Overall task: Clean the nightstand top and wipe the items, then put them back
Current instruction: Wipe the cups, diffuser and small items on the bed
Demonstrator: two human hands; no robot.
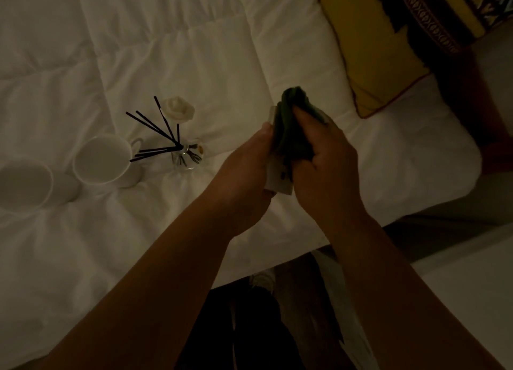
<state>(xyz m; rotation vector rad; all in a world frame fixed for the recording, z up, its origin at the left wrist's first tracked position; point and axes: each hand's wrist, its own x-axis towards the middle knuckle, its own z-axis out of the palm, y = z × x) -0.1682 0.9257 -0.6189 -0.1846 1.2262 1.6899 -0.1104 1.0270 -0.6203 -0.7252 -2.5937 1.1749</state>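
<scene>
Above the white bed, my left hand grips a small pale flat item, mostly hidden, with only its edges showing. My right hand holds a dark green cloth bunched round that item and pressed against it. On the bedcover to the left stand a glass reed diffuser with black sticks and a white flower, a white mug, and a second white cup at the frame's edge.
The white quilted bedcover fills most of the view. A yellow pillow lies at the upper right beside a dark patterned cushion. A pale surface shows at the lower right. Dark floor lies below the bed edge.
</scene>
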